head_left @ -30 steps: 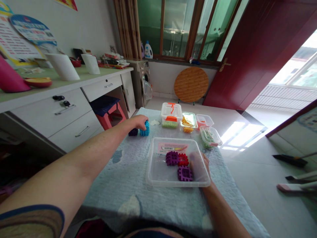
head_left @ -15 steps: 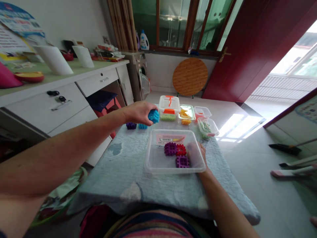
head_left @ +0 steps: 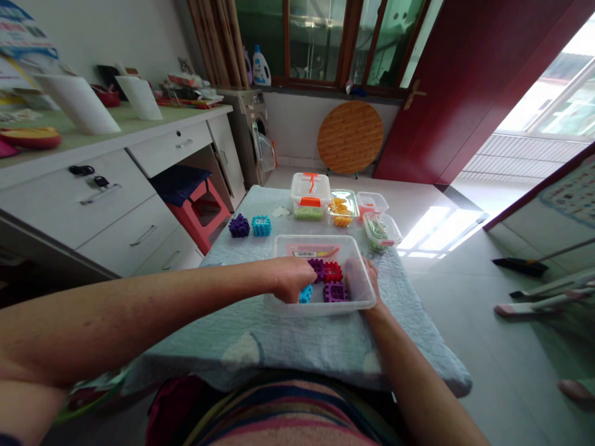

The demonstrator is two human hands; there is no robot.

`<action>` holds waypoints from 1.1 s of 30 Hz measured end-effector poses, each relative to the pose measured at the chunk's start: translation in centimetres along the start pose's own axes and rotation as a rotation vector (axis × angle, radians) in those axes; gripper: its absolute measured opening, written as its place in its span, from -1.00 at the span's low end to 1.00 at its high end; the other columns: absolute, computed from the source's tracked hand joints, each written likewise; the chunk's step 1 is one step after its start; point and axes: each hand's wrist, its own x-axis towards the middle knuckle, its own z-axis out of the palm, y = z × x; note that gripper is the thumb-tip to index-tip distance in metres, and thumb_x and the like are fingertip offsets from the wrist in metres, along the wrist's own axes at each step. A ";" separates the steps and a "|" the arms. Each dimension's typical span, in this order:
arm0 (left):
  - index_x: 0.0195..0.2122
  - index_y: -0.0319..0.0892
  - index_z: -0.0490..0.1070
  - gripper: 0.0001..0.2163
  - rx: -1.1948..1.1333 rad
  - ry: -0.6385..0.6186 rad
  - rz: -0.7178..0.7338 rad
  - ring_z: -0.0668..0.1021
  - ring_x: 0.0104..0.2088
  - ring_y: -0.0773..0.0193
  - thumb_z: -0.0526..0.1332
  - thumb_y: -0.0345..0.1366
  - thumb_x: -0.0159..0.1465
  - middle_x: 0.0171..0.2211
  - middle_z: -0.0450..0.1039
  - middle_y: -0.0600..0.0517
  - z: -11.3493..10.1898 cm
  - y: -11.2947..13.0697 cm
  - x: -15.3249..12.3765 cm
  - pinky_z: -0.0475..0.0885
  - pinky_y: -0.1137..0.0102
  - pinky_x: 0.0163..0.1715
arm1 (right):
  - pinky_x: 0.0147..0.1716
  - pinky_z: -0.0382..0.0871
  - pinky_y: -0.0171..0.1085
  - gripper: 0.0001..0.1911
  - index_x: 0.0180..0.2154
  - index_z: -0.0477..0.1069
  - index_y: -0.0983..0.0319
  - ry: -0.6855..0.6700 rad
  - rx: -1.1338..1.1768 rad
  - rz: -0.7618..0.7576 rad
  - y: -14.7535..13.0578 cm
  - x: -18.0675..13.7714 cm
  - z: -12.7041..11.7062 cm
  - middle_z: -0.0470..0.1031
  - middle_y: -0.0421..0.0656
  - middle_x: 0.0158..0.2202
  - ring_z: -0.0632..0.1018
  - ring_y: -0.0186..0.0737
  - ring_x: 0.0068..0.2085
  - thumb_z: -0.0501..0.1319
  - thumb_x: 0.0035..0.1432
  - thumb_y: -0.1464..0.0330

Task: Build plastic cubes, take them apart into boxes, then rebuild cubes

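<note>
In the head view, the left hand (head_left: 290, 279) reaches into the clear tray (head_left: 320, 308) on the near middle of the table. Its fingers are curled down, pinching a blue block (head_left: 305, 293) low in the tray's near part, just left of a purple block (head_left: 335, 291). The right hand (head_left: 359, 280) lies at the tray's right wall with its fingers together. They are blurred through the plastic, so its grip cannot be told. A red block (head_left: 333, 271) sits farther in.
</note>
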 end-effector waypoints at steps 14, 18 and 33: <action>-0.18 -0.19 0.55 -0.75 0.007 -0.178 0.038 0.62 -0.20 0.02 0.24 -0.42 0.09 -0.19 0.61 -0.17 0.3 1.2 1.9 0.45 0.31 -0.28 | -0.20 0.14 -0.20 -0.81 -0.23 0.52 0.19 0.046 0.024 -0.002 0.6 0.2 1.0 0.45 -0.08 -0.20 0.39 -0.09 -0.15 0.13 0.21 0.42; -0.14 -0.14 0.52 -0.68 0.025 -0.216 0.045 0.60 -0.18 0.07 0.24 -0.47 0.05 -0.15 0.60 -0.11 -0.2 0.8 1.4 0.43 0.33 -0.25 | -0.21 0.14 -0.21 -0.80 -0.27 0.52 0.19 0.052 0.022 0.000 0.6 0.2 1.0 0.44 -0.09 -0.22 0.38 -0.10 -0.17 0.12 0.19 0.44; 0.02 -0.22 0.29 -0.60 -0.854 0.122 -0.473 0.55 -0.20 0.20 0.16 -0.31 0.12 -0.09 0.49 -0.13 0.4 1.6 0.0 0.43 0.45 -0.37 | -0.16 0.19 -0.19 -0.82 -0.28 0.53 0.17 -0.008 0.040 -0.032 0.2 -0.1 -0.4 0.41 -0.11 -0.23 0.38 -0.08 -0.15 0.14 0.15 0.39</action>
